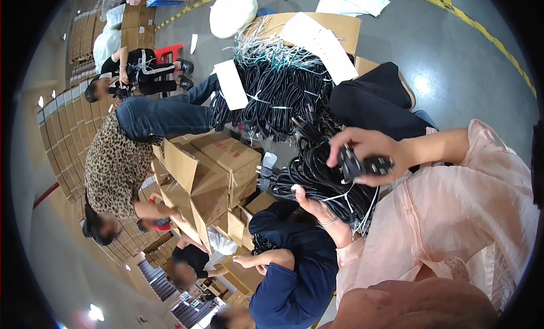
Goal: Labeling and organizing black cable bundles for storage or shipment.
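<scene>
Black power cords, coiled and tied in bundles, lie over my lap. My right hand (378, 150) is closed around black plugs (354, 166), held above the bundles. Lower down, my left hand (319, 211) cradles a cord bundle (294, 179) from beneath, its thumb up beside the coils and its other fingers hidden. Plug prongs stick out at this bundle's left end, and a white tie (343, 201) crosses it. Beyond my hands, a large heap of tied black cords (277, 97) with loose pale wire ends rests against an open carton (345, 31).
White paper sheets (231, 85) lie on the heap. Brown cartons (218, 159) stand left of my hands. Co-workers sit close by, one in a dark blue shirt (294, 295), one in a leopard-print top (116, 165). A round white bundle (232, 13) sits on the floor.
</scene>
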`<state>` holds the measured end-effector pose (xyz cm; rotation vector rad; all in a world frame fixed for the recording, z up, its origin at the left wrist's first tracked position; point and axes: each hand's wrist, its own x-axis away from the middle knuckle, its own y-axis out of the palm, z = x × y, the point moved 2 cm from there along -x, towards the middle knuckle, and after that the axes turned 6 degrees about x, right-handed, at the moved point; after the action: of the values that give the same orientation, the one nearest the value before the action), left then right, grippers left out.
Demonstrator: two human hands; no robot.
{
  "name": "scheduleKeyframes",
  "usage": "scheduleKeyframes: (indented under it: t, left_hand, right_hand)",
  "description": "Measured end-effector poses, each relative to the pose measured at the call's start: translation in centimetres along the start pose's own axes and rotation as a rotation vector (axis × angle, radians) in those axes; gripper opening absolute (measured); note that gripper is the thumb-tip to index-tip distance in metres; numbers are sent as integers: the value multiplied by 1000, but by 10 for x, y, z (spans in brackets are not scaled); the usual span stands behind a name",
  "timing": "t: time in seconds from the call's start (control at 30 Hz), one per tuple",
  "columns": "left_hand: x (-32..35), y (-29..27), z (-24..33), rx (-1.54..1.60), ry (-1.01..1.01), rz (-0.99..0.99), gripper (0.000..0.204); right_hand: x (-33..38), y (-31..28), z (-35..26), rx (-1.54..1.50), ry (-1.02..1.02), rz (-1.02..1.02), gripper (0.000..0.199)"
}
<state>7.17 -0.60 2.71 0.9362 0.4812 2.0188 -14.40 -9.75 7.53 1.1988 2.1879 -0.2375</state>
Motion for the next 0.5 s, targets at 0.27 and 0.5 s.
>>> scheduleKeyframes:
  t: [0.27, 0.5]
  left_hand:
    - [44, 28, 4, -97, -7, -5, 50]
    - [53, -10, 29, -469, 46, -74, 48]
  right_hand:
    - [7, 56, -26, -45, -333, -214, 15]
    - [-10, 108, -39, -29, -406, -265, 27]
